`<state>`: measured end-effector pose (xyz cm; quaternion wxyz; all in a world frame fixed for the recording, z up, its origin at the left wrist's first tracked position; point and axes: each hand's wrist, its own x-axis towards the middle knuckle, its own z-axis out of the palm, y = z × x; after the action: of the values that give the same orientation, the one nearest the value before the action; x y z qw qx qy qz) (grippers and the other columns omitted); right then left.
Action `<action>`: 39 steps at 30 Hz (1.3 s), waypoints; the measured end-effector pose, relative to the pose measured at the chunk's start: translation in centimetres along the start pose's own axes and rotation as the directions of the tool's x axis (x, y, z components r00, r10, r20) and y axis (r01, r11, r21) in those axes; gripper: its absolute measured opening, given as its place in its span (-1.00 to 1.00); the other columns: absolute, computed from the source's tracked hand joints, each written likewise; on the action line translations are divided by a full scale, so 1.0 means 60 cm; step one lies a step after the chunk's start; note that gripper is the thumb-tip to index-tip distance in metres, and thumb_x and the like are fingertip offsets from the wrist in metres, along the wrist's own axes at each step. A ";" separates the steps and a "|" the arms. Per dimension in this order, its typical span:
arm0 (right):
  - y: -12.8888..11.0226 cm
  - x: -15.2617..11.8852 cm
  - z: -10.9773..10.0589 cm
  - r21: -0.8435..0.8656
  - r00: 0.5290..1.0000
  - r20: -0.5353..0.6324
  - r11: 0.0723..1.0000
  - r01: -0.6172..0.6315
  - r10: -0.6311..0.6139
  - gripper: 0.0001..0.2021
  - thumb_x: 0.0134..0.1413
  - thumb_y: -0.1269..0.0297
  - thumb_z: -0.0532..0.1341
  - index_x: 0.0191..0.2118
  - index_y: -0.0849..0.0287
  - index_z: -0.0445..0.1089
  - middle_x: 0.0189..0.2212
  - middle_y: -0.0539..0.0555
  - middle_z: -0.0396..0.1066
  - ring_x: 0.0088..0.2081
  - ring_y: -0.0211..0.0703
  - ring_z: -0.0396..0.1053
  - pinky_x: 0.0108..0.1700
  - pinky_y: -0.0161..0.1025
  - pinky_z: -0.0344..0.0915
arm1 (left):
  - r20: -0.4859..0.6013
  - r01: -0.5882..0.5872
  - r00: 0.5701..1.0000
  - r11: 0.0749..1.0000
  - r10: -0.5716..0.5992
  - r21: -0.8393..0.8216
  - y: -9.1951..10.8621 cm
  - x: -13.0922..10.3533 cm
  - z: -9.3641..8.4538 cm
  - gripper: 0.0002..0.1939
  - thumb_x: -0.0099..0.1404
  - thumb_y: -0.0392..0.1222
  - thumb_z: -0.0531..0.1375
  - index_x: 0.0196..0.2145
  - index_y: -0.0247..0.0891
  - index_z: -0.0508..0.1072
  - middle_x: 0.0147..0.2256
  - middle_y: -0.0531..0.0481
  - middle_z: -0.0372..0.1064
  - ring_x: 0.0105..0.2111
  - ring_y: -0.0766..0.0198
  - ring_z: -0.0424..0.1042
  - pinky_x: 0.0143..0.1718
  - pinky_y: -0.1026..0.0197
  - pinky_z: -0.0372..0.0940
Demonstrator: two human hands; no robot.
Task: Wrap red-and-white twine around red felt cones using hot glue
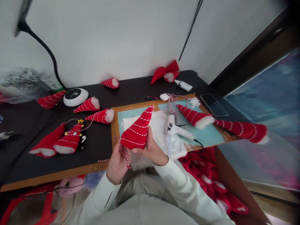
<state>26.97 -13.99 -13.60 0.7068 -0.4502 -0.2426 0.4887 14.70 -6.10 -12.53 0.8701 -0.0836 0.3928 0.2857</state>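
A red felt cone (136, 131) wound with red-and-white twisted cord is held up over the front of the table, its tip pointing up and right. My right hand (153, 148) is closed round the cone's lower right side. At the cone's lower left corner my left hand (119, 161) is closed on the loose end of the cord (123, 153), which hangs down across the fingers. A white glue gun (179, 128) lies to the right, near a tangle of the same cord (172, 104) on a light blue mat (211, 137).
Several stuffed red cones (99, 116) lie at the left, some beside a white lamp base (75, 97). More cones (195, 117) are at the right, near a phone (213, 105). A glue tube (183, 85) lies at the back. Red pieces (206, 175) are heaped below the table.
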 end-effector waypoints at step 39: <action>-0.018 0.023 -0.015 0.447 0.974 -0.015 0.873 -0.196 0.226 -0.35 -0.16 -0.43 0.27 -0.23 0.10 0.50 -0.15 0.15 0.61 0.15 0.20 0.42 0.23 0.14 0.26 | -0.095 -0.145 0.982 0.975 0.162 0.170 -0.026 0.007 -0.016 -0.59 0.51 -0.39 -0.07 -0.36 -0.35 0.52 -0.40 -0.04 0.60 -0.47 0.41 0.57 -0.40 0.43 0.49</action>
<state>28.76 -13.22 -13.25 0.7408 -0.3174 -0.0508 0.5898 15.20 -7.55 -13.64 0.8268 0.0028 0.4665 0.3143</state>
